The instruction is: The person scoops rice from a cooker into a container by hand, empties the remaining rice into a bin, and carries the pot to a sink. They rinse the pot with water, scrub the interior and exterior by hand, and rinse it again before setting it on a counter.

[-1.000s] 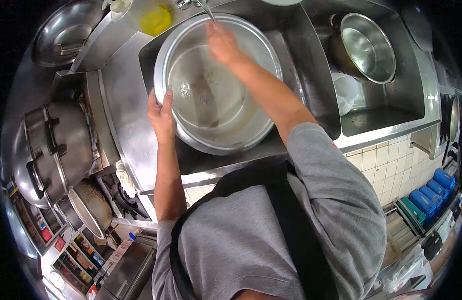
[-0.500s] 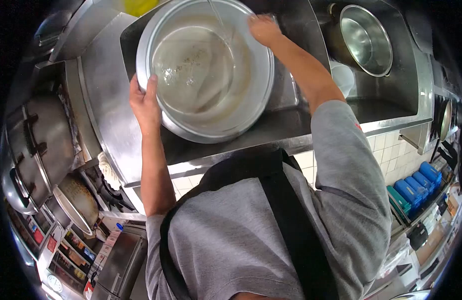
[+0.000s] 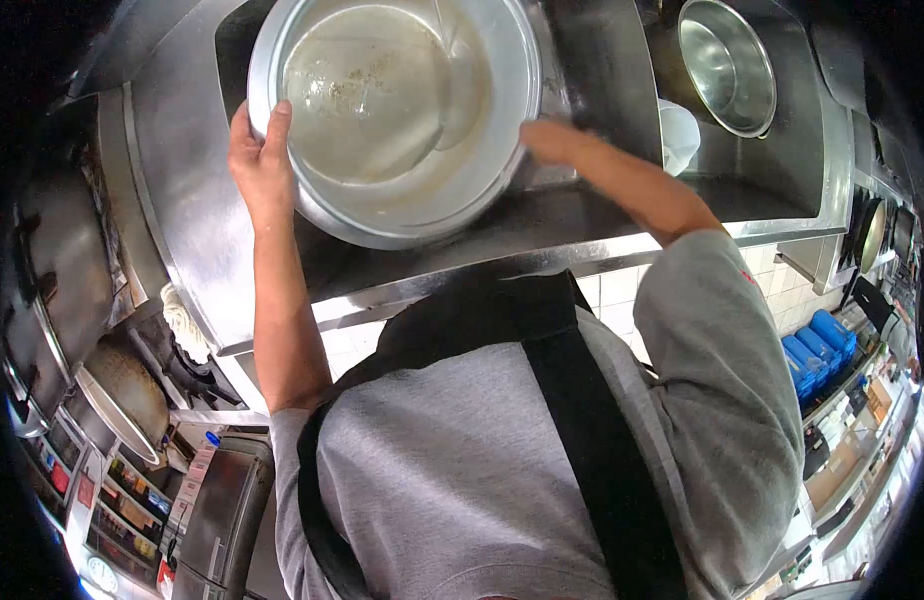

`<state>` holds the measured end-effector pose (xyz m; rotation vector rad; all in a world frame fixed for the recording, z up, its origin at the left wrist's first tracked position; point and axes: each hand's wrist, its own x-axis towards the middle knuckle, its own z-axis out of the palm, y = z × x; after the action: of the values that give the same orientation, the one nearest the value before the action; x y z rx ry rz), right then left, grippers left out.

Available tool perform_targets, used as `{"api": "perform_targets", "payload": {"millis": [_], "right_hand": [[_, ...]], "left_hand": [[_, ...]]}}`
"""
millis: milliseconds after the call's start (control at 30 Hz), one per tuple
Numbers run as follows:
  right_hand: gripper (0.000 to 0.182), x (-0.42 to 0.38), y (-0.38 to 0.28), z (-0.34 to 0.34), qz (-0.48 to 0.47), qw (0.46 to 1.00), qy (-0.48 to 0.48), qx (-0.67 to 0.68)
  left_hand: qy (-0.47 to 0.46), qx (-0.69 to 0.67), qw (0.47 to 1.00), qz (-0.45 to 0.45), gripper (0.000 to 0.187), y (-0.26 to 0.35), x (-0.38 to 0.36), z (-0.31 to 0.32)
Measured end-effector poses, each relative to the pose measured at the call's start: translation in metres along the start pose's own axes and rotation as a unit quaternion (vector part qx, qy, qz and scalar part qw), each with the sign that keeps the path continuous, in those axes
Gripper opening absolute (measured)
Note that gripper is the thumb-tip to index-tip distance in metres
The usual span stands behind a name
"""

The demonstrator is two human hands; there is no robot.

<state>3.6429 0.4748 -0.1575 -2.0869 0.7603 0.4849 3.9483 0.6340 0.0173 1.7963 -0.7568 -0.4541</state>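
While water runs into it, bowl (image 3: 397, 110): big metal one, tilted over the sink (image 3: 592, 70)
Left hand (image 3: 260, 165): fingers curled over the bowl's left rim, gripping
Right hand (image 3: 552, 140): at the right rim, blurred; grip cannot be told
Nearby: smaller pot (image 3: 727, 60) in the right basin; steel bench (image 3: 192, 190) to the left

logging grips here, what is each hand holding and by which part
The left hand grips the large round steel basin by its left rim. The right hand rests at its right rim; a grip cannot be told.

Left hand (image 3: 260, 165) and right hand (image 3: 554, 142) on opposite rims of water-filled steel basin (image 3: 402, 115) over sink (image 3: 592, 90).
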Motion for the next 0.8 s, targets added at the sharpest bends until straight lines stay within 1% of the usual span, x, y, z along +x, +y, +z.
{"api": "perform_targets", "payload": {"millis": [33, 67, 100, 167, 233, 267, 300, 333, 367, 433, 467, 500, 533, 600, 633, 700, 733, 800], "right_hand": [[0.019, 0.004, 0.006, -0.002, 0.0, 1.0, -0.003, 0.0], [0.018, 0.006, 0.012, -0.002, -0.05, 0.986, 0.015, -0.16], [0.018, 0.008, 0.014, -0.001, -0.1, 0.943, 0.034, -0.316], [0.021, -0.001, -0.018, 0.026, -0.079, 0.945, -0.144, -0.284], [0.026, -0.007, -0.047, 0.061, -0.192, 0.948, -0.156, -0.201], [0.026, -0.013, -0.066, 0.06, -0.195, 0.947, -0.156, -0.201], [0.027, -0.02, -0.087, 0.052, -0.221, 0.959, -0.166, -0.057], [0.028, -0.024, -0.099, 0.049, -0.241, 0.951, -0.173, 0.09], [0.03, -0.015, -0.085, 0.051, -0.223, 0.951, -0.207, 0.05], [0.031, -0.008, -0.036, 0.037, -0.216, 0.96, -0.165, -0.065], [0.028, -0.003, -0.009, 0.028, -0.19, 0.971, -0.119, -0.086], [0.026, -0.004, -0.003, 0.015, -0.163, 0.978, -0.073, -0.108], [0.026, -0.004, -0.004, 0.012, -0.164, 0.978, -0.076, -0.109], [0.022, -0.001, -0.014, 0.001, -0.048, 0.96, -0.053, -0.271], [0.019, -0.009, -0.024, 0.009, -0.097, 0.948, -0.085, -0.292], [0.02, -0.018, -0.039, 0.041, -0.187, 0.952, -0.12, -0.21], [0.02, -0.02, -0.047, 0.062, -0.263, 0.955, -0.087, -0.111], [0.018, -0.03, -0.076, 0.056, -0.318, 0.946, -0.036, 0.045]], "left_hand": [[0.006, 0.012, 1.0, -0.003, 0.035, 0.0, -0.001, 0.0], [0.011, 0.026, 1.0, -0.007, 0.035, -0.001, -0.003, 0.0], [0.013, 0.027, 1.0, -0.01, 0.035, 0.0, -0.004, 0.0], [0.013, 0.006, 1.0, -0.01, 0.035, 0.001, -0.004, 0.001], [0.015, 0.018, 1.0, -0.011, 0.036, 0.001, -0.004, 0.001], [0.017, 0.03, 0.999, -0.01, 0.036, 0.003, -0.004, 0.001], [0.02, 0.033, 0.999, -0.011, 0.036, 0.005, -0.004, 0.003], [0.025, 0.016, 0.999, -0.019, 0.037, 0.008, -0.006, 0.004], [0.029, -0.001, 0.999, -0.027, 0.037, 0.009, -0.007, 0.003], [0.023, -0.011, 0.999, -0.029, 0.038, 0.001, -0.004, -0.002], [0.015, -0.027, 0.999, -0.03, 0.039, -0.003, -0.004, -0.003], [0.017, -0.027, 0.999, -0.033, 0.039, -0.004, -0.004, -0.002], [0.022, -0.021, 0.999, -0.033, 0.04, -0.004, -0.005, -0.001], [0.031, -0.015, 0.999, -0.033, 0.04, -0.005, -0.005, -0.001], [0.032, -0.014, 0.999, -0.022, 0.04, -0.007, -0.004, -0.001], [0.035, -0.015, 0.999, -0.012, 0.041, -0.005, -0.003, 0.0], [0.035, -0.012, 0.999, -0.019, 0.042, -0.002, -0.004, 0.001], [0.037, -0.004, 0.999, -0.026, 0.042, -0.001, -0.004, 0.0]]}}
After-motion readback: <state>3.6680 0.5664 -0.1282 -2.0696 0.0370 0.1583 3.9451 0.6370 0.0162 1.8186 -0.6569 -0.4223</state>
